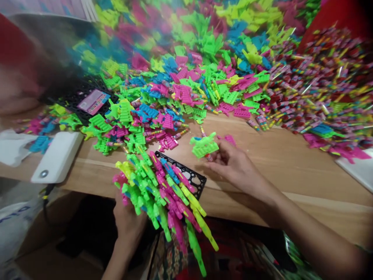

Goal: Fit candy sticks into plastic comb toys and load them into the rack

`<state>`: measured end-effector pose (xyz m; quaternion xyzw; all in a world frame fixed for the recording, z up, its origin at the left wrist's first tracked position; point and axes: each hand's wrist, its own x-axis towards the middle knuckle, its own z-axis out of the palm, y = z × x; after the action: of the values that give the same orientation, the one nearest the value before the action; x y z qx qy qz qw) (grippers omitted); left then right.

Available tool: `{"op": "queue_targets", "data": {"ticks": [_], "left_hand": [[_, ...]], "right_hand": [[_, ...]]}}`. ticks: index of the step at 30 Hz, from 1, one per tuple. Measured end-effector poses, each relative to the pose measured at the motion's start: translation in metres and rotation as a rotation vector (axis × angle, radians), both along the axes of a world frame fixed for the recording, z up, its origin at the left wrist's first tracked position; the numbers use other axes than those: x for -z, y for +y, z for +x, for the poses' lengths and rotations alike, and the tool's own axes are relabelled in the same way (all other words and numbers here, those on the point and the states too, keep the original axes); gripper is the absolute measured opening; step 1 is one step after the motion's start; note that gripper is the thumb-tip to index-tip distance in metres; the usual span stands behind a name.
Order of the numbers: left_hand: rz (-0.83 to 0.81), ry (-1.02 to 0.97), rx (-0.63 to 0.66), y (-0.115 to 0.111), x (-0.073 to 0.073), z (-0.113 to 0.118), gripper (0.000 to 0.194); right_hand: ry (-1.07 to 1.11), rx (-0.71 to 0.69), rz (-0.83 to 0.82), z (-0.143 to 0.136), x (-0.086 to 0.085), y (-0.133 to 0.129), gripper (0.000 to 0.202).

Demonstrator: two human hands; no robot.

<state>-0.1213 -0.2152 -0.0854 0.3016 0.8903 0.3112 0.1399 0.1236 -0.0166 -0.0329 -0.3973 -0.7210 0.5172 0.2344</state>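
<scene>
My left hand [126,217] grips the near-left end of a black lattice rack [189,171], its fingers mostly hidden behind the load. Long plastic toys [166,186] in green, pink, yellow and blue stand crowded in the rack, tilted toward me. Part of the rack's far right end shows bare holes. To its right, over the wooden table, my right hand [230,159] pinches a bright green plastic toy [205,146] with ribbed slats between thumb and fingers. A pink piece [230,140] shows just behind that hand.
Loose plastic toys [183,93] heap across the back of the wooden table [291,163]. Small wrapped candy tubes [305,85] pile up at right. A second black rack [84,97] with a label lies at left, near a white device [58,155] with a cable. Another person's blurred arm [17,85] is at far left.
</scene>
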Motion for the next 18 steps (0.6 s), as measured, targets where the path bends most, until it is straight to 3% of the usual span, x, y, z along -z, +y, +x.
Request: {"op": "queue_targets", "data": {"ticks": [3,8,15,18], "left_hand": [[-0.038,-0.023,-0.055,-0.001,0.001,-0.001,0.024],[0.010,-0.050,-0.039,-0.001,0.002,-0.003,0.023],[0.061,0.031,-0.011,0.002,0.000,0.001,0.031],[0.072,0.037,-0.016,0.003,-0.002,0.004,0.030]], "right_hand": [[0.052,-0.110,-0.120,-0.005,-0.003,-0.018,0.016],[0.001,-0.232,-0.093,-0.008,-0.006,-0.027,0.006],[-0.053,-0.408,0.291,-0.013,-0.004,-0.030,0.016],[-0.048,-0.401,0.268,-0.014,-0.005,-0.027,0.014]]}}
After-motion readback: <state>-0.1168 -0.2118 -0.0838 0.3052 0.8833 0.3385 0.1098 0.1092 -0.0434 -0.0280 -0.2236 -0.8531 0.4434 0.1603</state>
